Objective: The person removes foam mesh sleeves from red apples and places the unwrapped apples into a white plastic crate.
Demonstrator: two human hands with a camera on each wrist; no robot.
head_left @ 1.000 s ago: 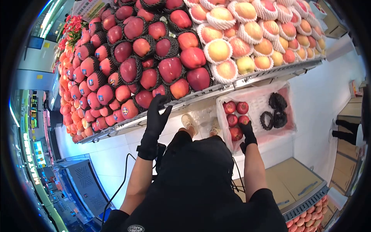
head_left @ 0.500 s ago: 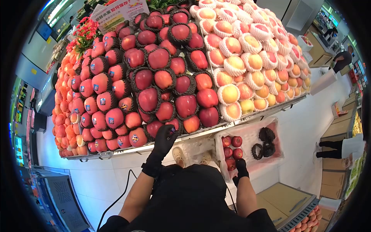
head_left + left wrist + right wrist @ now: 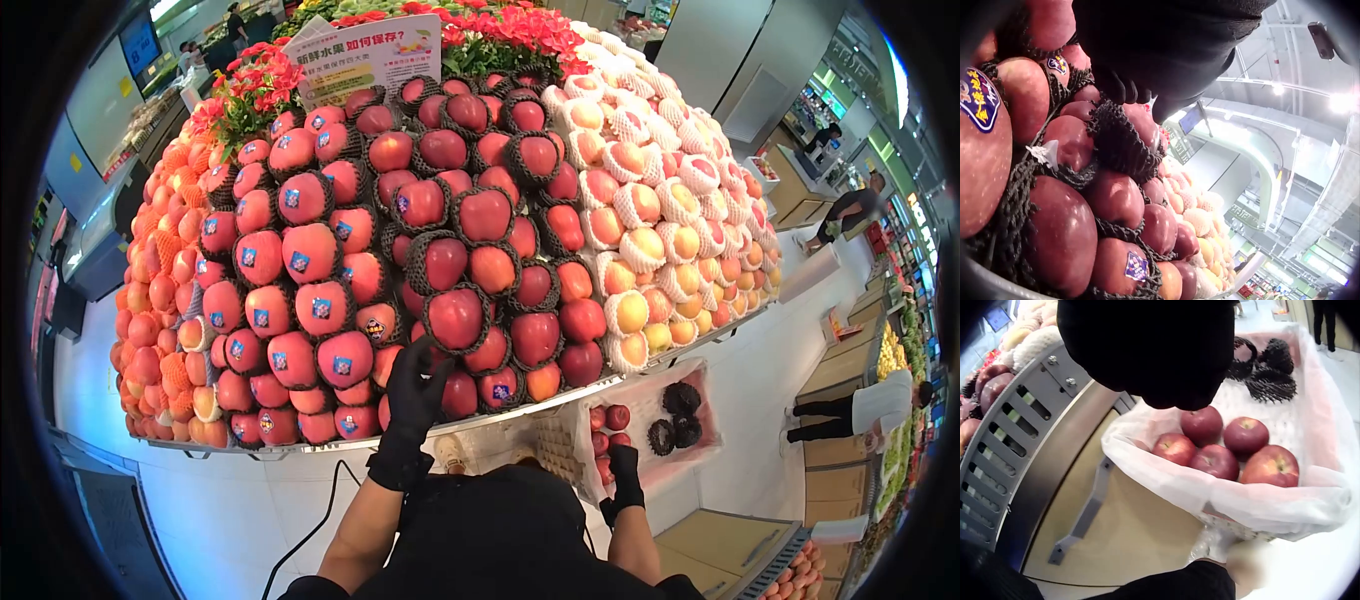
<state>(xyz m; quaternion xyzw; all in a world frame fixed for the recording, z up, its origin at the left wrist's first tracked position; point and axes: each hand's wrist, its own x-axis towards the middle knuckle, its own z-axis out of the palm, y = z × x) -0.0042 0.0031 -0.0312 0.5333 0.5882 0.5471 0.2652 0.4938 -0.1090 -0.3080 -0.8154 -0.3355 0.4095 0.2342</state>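
Netted apple (image 3: 1140, 122): here by the display's (image 3: 1063, 372) front edge, its soft black net (image 3: 1116, 140) around it; I judge it firm, weighty, quick to bruise;
Left hand (image 3: 415, 385): fingers bent at that apple; whether they grip, I can't tell;
Hold: I'd cup netted sides; bare skin looks slick, the net might slip;
Right hand (image 3: 626, 478): at bare apples (image 3: 1246, 436) along the crate's (image 3: 1166, 472) left edge; finger spread hidden from me.

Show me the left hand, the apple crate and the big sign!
Left hand (image 3: 412, 393): head view, back of hand.
Apple crate (image 3: 1291, 509): right wrist view, lined near wall.
Big sign (image 3: 372, 64): head view, printed face.
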